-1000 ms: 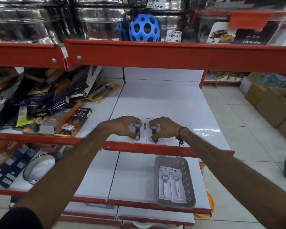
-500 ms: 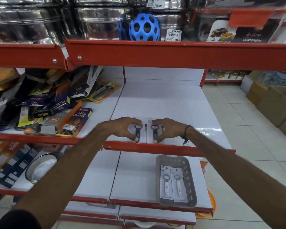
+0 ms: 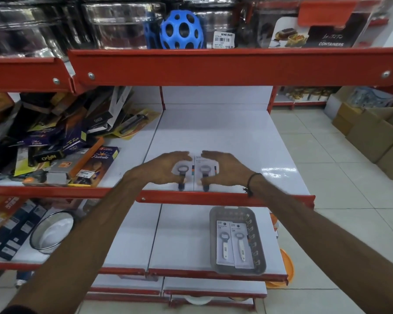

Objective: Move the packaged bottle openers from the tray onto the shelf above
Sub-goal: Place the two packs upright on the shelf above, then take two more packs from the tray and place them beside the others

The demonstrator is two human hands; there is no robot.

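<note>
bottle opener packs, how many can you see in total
4. Two dark-handled packs lie side by side at the shelf's front edge, one under the left hand, one under the right hand. Two white-handled packs remain in the grey tray below.

Your single head camera looks forward and down from standing height, close to the red-edged white shelving unit [image 3: 213,137]. Both your forearms reach in from the near edge; beige floor tiles [image 3: 340,200] stretch away right.
</note>
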